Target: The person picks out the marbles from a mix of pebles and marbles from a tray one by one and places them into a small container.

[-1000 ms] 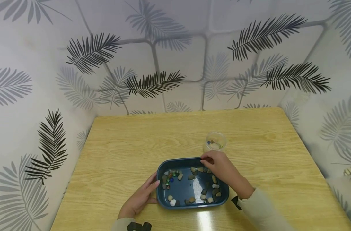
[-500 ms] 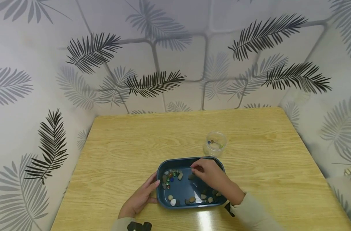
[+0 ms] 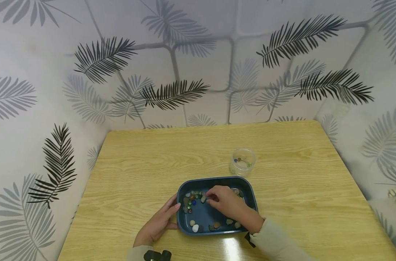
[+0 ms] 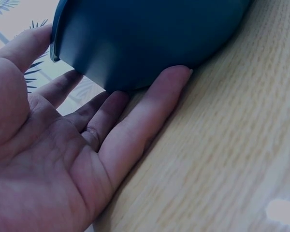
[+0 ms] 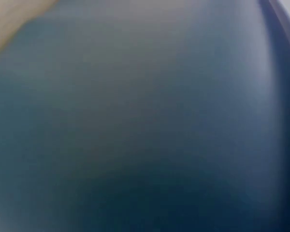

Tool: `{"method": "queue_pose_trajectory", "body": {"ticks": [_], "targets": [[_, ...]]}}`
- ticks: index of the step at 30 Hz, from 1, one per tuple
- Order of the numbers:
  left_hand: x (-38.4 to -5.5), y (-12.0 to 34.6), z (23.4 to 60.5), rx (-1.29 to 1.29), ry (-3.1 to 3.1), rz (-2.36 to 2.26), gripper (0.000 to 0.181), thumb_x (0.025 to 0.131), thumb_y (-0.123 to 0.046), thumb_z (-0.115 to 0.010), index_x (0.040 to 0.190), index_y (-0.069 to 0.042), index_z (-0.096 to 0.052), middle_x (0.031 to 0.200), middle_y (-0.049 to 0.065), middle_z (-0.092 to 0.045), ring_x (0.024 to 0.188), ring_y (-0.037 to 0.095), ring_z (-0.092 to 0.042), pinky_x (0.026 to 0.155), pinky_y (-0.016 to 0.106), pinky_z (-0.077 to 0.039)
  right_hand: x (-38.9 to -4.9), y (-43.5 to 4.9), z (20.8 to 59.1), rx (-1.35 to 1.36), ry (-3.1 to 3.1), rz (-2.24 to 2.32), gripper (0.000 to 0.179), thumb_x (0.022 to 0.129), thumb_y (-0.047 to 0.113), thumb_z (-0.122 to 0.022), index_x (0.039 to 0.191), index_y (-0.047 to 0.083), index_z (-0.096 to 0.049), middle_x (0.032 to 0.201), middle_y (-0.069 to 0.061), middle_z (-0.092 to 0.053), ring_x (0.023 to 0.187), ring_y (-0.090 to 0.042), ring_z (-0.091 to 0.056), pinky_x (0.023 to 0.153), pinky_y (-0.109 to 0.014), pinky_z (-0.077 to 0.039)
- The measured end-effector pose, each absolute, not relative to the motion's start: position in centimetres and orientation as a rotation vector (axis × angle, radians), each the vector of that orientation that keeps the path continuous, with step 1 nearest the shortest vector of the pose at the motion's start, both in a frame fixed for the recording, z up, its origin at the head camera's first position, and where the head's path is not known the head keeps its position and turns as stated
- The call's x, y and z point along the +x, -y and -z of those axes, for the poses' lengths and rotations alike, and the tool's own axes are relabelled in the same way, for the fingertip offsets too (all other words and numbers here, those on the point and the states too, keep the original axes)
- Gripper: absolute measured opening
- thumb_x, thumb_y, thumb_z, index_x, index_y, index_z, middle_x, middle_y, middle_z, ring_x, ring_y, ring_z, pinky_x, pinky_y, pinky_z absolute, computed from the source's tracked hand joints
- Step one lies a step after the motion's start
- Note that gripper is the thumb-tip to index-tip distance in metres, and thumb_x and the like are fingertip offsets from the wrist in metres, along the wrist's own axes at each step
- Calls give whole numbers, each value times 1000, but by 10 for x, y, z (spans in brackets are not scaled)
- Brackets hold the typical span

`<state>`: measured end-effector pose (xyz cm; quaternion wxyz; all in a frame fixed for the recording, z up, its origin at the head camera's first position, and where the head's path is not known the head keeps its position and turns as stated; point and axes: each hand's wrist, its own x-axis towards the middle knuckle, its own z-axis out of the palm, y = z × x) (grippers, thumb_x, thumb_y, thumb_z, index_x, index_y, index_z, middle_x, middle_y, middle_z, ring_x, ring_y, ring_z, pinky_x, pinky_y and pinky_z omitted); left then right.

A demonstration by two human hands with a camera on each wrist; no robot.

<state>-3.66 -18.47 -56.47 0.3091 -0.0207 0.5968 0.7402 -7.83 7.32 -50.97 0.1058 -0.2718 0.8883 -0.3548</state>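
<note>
A dark blue tray (image 3: 214, 233) sits on the table, with stones and glass marbles lying along its sides. My left hand (image 3: 157, 224) holds its left end, thumb over the rim and fingers against the outer wall; in the left wrist view the same hand (image 4: 77, 145) is spread along that wall. Above the tray's middle, my right hand (image 3: 228, 203) brings thumb and forefinger together on a small piece, mostly hidden by the fingertips. A grey-brown stone (image 3: 203, 199) lies just left of them. The right wrist view is blurred and shows mainly blue tray surface (image 5: 159, 135).
A clear plastic cup (image 3: 243, 168) with a few marbles stands behind the tray. Green, blue and orange marbles (image 3: 193, 203) cluster at the tray's left end. A white stone (image 3: 195, 228) lies near its front left. The wooden table (image 3: 145, 156) meets a leaf-patterned backdrop (image 3: 184, 72).
My right hand has moved left and down from the tray's back rim near the cup to above the tray's middle, beside the left cluster. The left hand has stayed in place.
</note>
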Motion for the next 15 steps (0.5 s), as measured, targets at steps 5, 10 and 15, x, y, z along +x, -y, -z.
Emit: {"method": "queue_pose_trajectory", "body": {"ticks": [5, 10, 15], "targets": [[-38, 185, 565, -51, -1584, -1953, 54, 92, -36, -44, 141, -30, -21, 146, 8, -11, 107, 34, -49, 75, 49, -48, -77, -62, 513, -832, -2584, 989, 17, 83, 15, -62, 97, 6, -65, 85, 2, -59, 74, -5, -54, 63, -19, -47], [-38, 185, 566, -26, -1558, -1961, 51, 94, -35, -41, 140, -29, -21, 145, 10, -13, 109, 33, -49, 77, 49, -48, -75, -49, 515, -840, -2550, 947, 18, 83, 16, -63, 98, 6, -65, 87, 4, -60, 75, -3, -53, 63, -19, -47], [-37, 185, 566, -20, -1536, -1972, 49, 95, -34, -39, 140, -31, -22, 145, 11, -15, 107, 35, -50, 77, 49, -47, -72, -39, 517, -847, -2537, 926, 19, 82, 16, -63, 98, 6, -66, 86, 3, -60, 75, -2, -53, 64, -18, -47]]}}
